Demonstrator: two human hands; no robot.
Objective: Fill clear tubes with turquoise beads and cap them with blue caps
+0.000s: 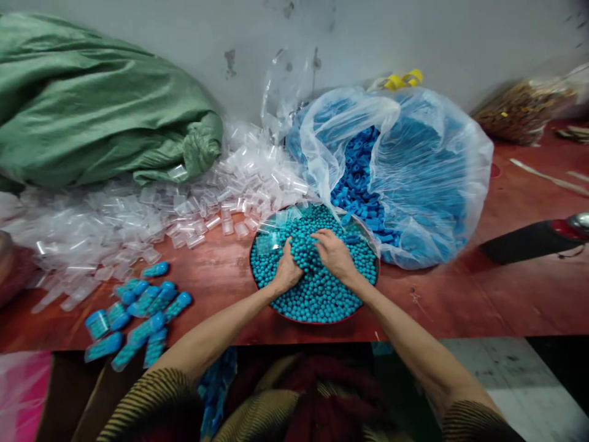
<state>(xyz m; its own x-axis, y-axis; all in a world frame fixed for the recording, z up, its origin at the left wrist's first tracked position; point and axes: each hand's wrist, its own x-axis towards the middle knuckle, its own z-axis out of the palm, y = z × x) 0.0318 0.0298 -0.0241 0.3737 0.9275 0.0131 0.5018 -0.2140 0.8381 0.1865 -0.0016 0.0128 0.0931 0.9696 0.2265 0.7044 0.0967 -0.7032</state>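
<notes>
Both hands are in a round, red-rimmed bowl full of small teal beads. My left hand is curled at the left of a raised clump of beads, thumb pointing up. Whatever its fingers close on is hidden among the beads. Opposite it, my right hand reaches over the same clump with bent fingers slightly apart, the tips touching or just above the beads. A few clear plastic containers lie on the beads at the bowl's left side.
Several bead-filled containers with blue caps lie at the left. Behind them spreads a pile of empty clear containers beside a green sack. A plastic bag of blue caps touches the bowl's back right. A black cylindrical object lies far right.
</notes>
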